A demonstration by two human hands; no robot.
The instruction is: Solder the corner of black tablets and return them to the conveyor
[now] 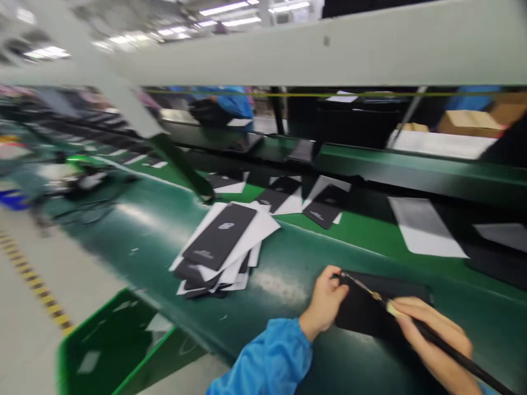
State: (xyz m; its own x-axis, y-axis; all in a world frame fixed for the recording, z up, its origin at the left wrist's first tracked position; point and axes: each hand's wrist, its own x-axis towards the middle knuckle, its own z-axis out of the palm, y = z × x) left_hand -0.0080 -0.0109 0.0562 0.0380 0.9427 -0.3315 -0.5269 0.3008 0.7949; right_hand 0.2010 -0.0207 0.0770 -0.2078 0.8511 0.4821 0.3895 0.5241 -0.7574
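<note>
A flat black rectangular panel (362, 310) lies on the green bench in front of me. My left hand (325, 299) pinches its upper left corner between thumb and fingers. In my right hand (436, 334) is a soldering iron (376, 296) with a thin metal tip, a brass-coloured collar and a pale grip, held like a pen. Its tip reaches the corner by my left fingertips; whether it touches the panel I cannot tell. Left of my hands is a loose stack of black panels (222, 236) interleaved with white sheets (257, 225), the top panel bearing a pale logo.
Beyond the bench edge, a green conveyor belt (362, 233) carries black panels on white sheets (424, 225). A slanted post (181, 164) stands behind the stack. A green bin (119, 334) with scraps sits on the floor at lower left. Cables (88, 211) lie farther left.
</note>
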